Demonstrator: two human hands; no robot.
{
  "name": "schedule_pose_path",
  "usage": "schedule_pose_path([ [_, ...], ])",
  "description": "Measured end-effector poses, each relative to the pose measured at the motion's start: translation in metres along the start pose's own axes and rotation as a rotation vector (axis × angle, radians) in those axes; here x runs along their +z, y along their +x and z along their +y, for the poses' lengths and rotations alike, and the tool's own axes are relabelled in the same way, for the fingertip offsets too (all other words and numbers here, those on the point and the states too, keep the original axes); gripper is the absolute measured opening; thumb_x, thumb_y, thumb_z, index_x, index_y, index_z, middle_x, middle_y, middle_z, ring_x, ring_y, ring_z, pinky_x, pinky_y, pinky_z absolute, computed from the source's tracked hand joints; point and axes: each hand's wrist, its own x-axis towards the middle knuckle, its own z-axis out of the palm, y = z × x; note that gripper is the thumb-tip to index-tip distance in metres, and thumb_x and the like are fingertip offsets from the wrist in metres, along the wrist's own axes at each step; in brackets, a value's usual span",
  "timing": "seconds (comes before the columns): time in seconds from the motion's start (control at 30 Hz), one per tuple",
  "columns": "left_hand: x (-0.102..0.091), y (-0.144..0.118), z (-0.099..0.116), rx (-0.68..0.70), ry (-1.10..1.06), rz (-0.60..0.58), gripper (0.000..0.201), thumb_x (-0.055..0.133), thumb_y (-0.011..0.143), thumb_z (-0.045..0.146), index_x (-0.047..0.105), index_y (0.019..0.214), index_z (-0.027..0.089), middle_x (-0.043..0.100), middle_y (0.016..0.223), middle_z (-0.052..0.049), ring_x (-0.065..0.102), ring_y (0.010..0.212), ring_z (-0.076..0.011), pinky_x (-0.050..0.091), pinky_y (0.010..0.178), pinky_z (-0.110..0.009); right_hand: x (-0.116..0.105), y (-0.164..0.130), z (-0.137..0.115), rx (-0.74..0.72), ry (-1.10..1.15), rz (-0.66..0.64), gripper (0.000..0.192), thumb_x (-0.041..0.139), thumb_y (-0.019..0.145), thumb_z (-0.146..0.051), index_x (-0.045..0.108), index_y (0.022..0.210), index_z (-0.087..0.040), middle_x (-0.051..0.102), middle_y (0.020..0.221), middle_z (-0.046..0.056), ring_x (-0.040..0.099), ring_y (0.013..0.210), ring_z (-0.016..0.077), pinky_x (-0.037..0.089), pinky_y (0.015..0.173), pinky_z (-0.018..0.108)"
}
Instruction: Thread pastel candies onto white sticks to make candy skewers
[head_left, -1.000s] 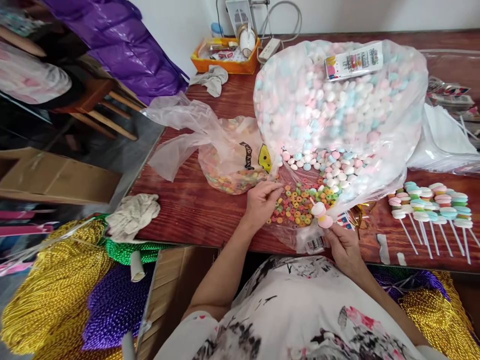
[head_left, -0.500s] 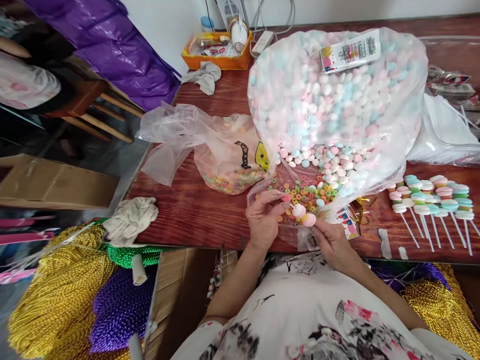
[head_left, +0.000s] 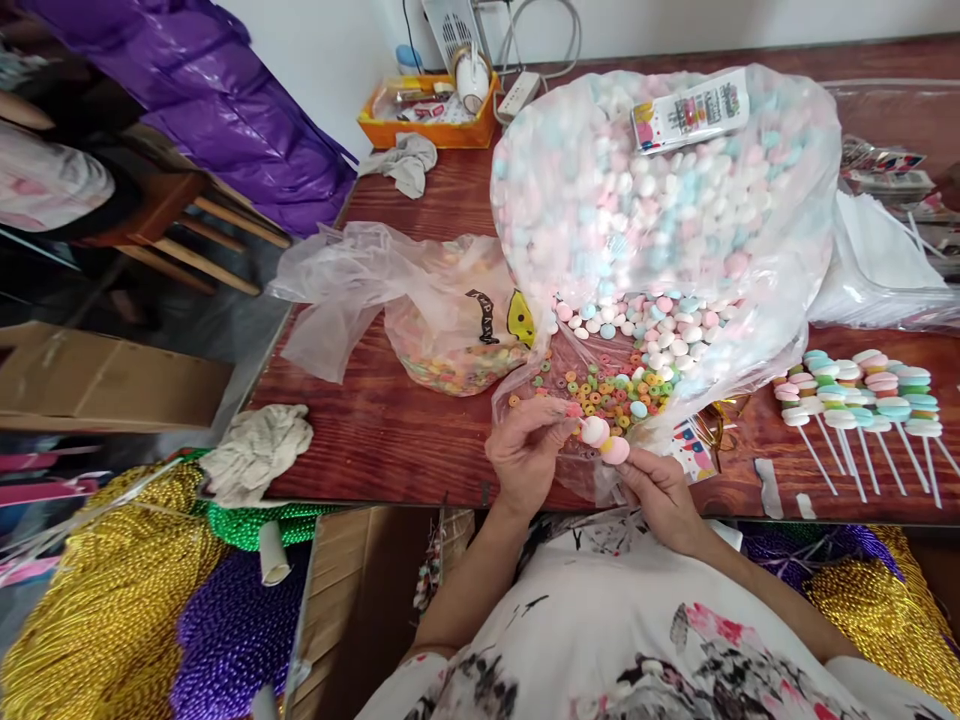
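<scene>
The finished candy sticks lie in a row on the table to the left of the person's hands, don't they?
Not quite. In the head view, the finished candy sticks lie in a row on the table to the right of the hands, beyond the right hand, not on the left.

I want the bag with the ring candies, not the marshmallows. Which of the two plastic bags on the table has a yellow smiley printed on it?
The smaller bag, left of the big marshmallow bag, beyond the left hand.
</scene>
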Motion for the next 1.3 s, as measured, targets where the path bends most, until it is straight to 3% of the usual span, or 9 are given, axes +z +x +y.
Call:
schedule_pose_path([
  [0.1,-0.004,0.002,0.003,0.276,0.242,-0.164,0.024,0.074,0.082,0.005,0.073,0.098,0.024,0.078,0.104,-0.002,0.076,0.094,-0.0182,0.063,0.088,-0.038,0.002,0.002,0.000,0.060,0.037,-0.008,0.040,0.049,0.100,-0.044,0.055,0.070,-0.018,0.033,0.053,-0.007,0.026,0.048,0.0086,0.022,0.046,0.024],
  [0.17,-0.008,0.004,0.002,0.326,0.310,-0.187,0.024,0.071,0.084,0.005,0.072,0.100,0.024,0.078,0.106,-0.003,0.075,0.095,-0.0178,0.063,0.087,-0.038,-0.001,0.003,-0.003,0.043,-0.022,-0.039,0.038,0.048,0.100,-0.043,0.057,0.073,-0.018,0.034,0.055,-0.006,0.028,0.049,0.0089,0.023,0.047,0.024],
  [0.37,-0.032,0.015,-0.017,0.103,0.311,0.041,0.017,0.078,0.080,0.012,0.073,0.095,0.021,0.076,0.091,0.000,0.073,0.084,-0.0153,0.062,0.078,-0.031,-0.019,0.003,-0.009,-0.073,-0.294,-0.032,0.034,0.047,0.102,-0.035,0.060,0.076,-0.017,0.037,0.061,-0.004,0.034,0.056,0.0100,0.027,0.054,0.025],
  [0.47,-0.042,0.014,-0.023,0.045,0.343,0.038,0.017,0.077,0.081,0.016,0.074,0.097,0.020,0.076,0.093,-0.001,0.073,0.085,-0.0160,0.061,0.079,-0.031,-0.024,0.000,-0.004,-0.079,-0.287,-0.006,0.034,0.047,0.102,-0.036,0.062,0.078,-0.017,0.035,0.058,-0.005,0.031,0.054,0.0098,0.027,0.053,0.025],
  [0.63,-0.042,0.009,-0.030,0.040,0.513,-0.152,0.019,0.063,0.087,0.013,0.073,0.102,0.020,0.075,0.094,-0.004,0.071,0.086,-0.0173,0.060,0.082,-0.033,-0.028,-0.003,0.006,-0.085,-0.256,0.055,0.031,0.049,0.101,-0.035,0.064,0.080,-0.017,0.038,0.058,-0.005,0.033,0.053,0.0101,0.028,0.053,0.026],
  [0.83,-0.033,0.021,-0.025,0.030,1.053,-0.520,0.038,0.055,0.078,0.005,0.072,0.109,0.018,0.063,0.135,-0.014,0.058,0.115,-0.0305,0.051,0.097,-0.048,-0.037,-0.002,0.015,-0.077,-0.216,0.213,0.031,0.054,0.099,-0.038,0.063,0.077,-0.018,0.038,0.059,-0.005,0.032,0.054,0.0106,0.027,0.052,0.026],
  [1.07,-0.001,0.049,-0.056,0.155,0.957,-0.826,0.029,0.049,0.080,0.001,0.073,0.087,0.017,0.071,0.094,-0.009,0.058,0.088,-0.0236,0.051,0.087,-0.040,-0.031,-0.003,0.008,-0.085,-0.236,0.152,0.032,0.052,0.100,-0.038,0.063,0.078,-0.018,0.041,0.057,-0.004,0.035,0.053,0.0109,0.029,0.053,0.027],
  [1.17,-0.001,0.051,-0.069,0.148,0.944,-0.827,0.030,0.048,0.082,0.002,0.073,0.086,0.017,0.070,0.089,-0.009,0.058,0.086,-0.0235,0.050,0.085,-0.040,-0.030,-0.004,0.005,-0.105,-0.285,0.127,0.035,0.050,0.101,-0.039,0.060,0.075,-0.018,0.042,0.059,-0.004,0.037,0.054,0.0114,0.030,0.054,0.027],
  [1.3,-0.007,0.042,-0.064,0.200,0.960,-0.752,0.029,0.054,0.083,0.010,0.072,0.104,0.017,0.066,0.094,-0.010,0.057,0.093,-0.0258,0.050,0.089,-0.041,-0.032,-0.003,0.005,-0.109,-0.315,0.124,0.034,0.048,0.102,-0.038,0.062,0.077,-0.018,0.043,0.059,-0.003,0.038,0.055,0.0119,0.031,0.054,0.027],
])
